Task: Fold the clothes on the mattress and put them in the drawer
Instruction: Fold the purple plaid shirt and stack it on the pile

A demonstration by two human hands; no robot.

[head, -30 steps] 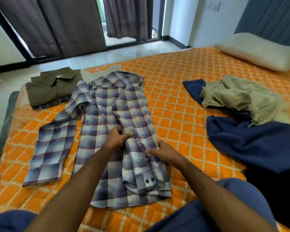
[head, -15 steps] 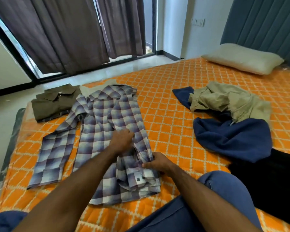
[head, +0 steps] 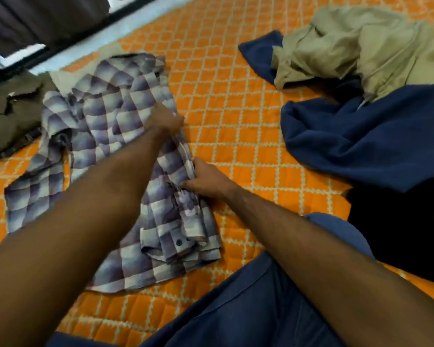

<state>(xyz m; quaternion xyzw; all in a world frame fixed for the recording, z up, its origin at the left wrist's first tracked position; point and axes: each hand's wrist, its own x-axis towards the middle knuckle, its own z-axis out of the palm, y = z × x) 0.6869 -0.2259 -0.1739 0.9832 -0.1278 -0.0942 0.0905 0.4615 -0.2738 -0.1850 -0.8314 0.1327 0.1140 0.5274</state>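
On the orange mattress [head: 236,96], both hands' fingers [head: 188,184] apparently pinch the plaid shirt [head: 115,113]; nothing legible.

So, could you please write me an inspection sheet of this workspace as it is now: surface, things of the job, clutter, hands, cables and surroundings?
Surface: orange quilted mattress cover with a white lattice pattern.
Job's things: plaid shirt lies spread, its right side and sleeve folded inward, left sleeve still out. Olive shirt lies folded at the far left. Khaki garment lies crumpled on a blue garment; a black garment lies beside them, unfolded.
Clutter: nothing seen.
Hands: left hand grips the plaid shirt's right edge; right hand pinches the same edge nearer the person.
Cables: nothing seen.
Surroundings: dark curtains and pale floor beyond the mattress; no drawer in view.
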